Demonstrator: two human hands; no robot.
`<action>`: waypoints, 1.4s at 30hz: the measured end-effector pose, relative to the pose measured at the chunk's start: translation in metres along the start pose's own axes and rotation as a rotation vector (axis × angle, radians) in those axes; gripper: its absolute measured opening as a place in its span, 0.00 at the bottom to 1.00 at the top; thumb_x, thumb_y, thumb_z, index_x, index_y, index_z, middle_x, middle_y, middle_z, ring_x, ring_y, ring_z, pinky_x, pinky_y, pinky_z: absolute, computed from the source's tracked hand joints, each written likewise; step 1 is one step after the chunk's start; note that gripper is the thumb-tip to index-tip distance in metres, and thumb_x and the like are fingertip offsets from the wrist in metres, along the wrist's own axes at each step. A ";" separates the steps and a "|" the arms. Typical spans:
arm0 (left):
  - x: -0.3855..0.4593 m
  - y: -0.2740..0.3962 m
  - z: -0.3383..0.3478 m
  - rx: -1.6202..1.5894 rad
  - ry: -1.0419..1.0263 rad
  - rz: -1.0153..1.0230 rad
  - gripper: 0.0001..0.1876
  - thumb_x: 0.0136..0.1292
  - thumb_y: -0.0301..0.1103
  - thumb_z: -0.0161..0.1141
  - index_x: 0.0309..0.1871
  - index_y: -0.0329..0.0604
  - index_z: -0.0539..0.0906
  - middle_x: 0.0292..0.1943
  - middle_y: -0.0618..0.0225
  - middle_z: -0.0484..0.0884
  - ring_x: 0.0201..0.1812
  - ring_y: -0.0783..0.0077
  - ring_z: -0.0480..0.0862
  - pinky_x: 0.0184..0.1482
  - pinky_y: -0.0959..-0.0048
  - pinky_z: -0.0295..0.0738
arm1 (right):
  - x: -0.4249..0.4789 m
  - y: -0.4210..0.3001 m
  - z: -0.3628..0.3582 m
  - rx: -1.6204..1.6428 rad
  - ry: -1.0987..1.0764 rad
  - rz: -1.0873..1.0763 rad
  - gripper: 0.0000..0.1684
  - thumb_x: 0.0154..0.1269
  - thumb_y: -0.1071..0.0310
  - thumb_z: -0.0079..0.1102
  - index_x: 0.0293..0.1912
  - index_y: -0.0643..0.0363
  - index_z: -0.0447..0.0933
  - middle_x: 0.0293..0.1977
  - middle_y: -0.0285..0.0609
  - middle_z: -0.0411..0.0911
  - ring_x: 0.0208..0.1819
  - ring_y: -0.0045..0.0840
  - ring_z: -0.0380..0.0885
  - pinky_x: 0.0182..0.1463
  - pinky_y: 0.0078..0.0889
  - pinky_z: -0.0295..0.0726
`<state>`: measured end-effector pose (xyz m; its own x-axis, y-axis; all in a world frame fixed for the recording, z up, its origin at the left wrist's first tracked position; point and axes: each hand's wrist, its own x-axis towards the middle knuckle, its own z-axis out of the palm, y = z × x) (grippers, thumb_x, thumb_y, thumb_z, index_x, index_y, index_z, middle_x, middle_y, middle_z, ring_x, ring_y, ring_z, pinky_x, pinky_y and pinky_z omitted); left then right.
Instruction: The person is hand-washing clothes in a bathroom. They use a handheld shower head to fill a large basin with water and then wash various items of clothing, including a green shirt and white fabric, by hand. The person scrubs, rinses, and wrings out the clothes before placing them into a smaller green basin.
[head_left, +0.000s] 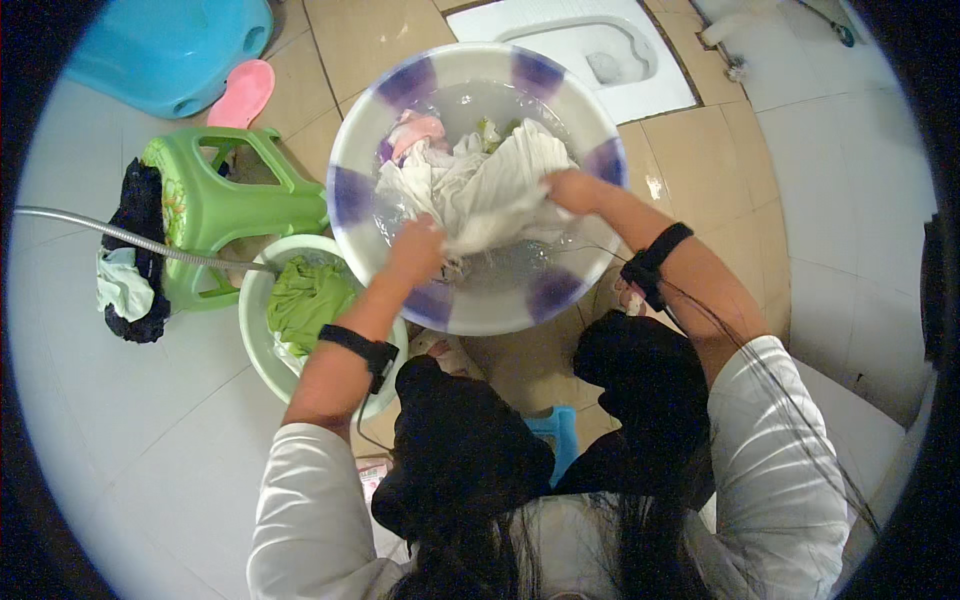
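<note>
A white cloth garment (495, 187) is stretched between my two hands over a large round plastic basin (480, 311), white with purple patches. My left hand (417, 247) grips its near left side, close to the basin's inner wall. On the right, my right hand (571, 192) has hold of another edge of the same cloth. Cloudy water (517, 101) fills part of the basin. Beyond the white cloth a pink cloth (418, 133) lies in the water, with small green and purple bits of fabric showing. The fingertips are partly hidden by the cloth.
A smaller basin (251, 330) at left holds a green garment (307, 300), and a metal shower hose (150, 241) runs into it. Beside it a green plastic stool (225, 195) lies on its side. Further off are a blue tub (172, 52), a pink scoop (244, 94) and a squat toilet (585, 56).
</note>
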<state>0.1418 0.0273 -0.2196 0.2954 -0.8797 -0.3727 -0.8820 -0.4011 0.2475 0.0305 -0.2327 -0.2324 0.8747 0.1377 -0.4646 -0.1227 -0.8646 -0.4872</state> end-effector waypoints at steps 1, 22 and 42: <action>-0.002 -0.001 -0.024 -0.101 0.078 -0.094 0.13 0.44 0.35 0.54 0.36 0.44 0.75 0.35 0.56 0.73 0.39 0.58 0.72 0.41 0.65 0.66 | -0.004 0.001 -0.018 0.052 0.136 0.041 0.19 0.50 0.59 0.43 0.38 0.63 0.70 0.36 0.54 0.70 0.39 0.41 0.69 0.45 0.36 0.65; -0.003 0.055 -0.217 -1.301 0.499 0.211 0.18 0.52 0.29 0.51 0.47 0.36 0.66 0.41 0.64 0.72 0.43 0.71 0.72 0.46 0.73 0.64 | -0.056 -0.147 -0.155 0.839 1.038 -0.172 0.25 0.36 0.68 0.59 0.38 0.65 0.64 0.32 0.49 0.71 0.36 0.32 0.71 0.41 0.26 0.68; 0.051 0.047 -0.162 -0.626 0.323 -0.061 0.28 0.37 0.32 0.58 0.45 0.34 0.63 0.36 0.53 0.74 0.38 0.61 0.74 0.41 0.72 0.66 | -0.062 -0.042 -0.156 1.443 1.028 0.090 0.19 0.50 0.64 0.51 0.40 0.66 0.64 0.32 0.44 0.70 0.33 0.25 0.71 0.36 0.26 0.71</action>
<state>0.1752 -0.0776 -0.0825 0.5176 -0.8437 -0.1423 -0.5119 -0.4387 0.7386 0.0546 -0.2800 -0.0676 0.6861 -0.7014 -0.1930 0.0372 0.2988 -0.9536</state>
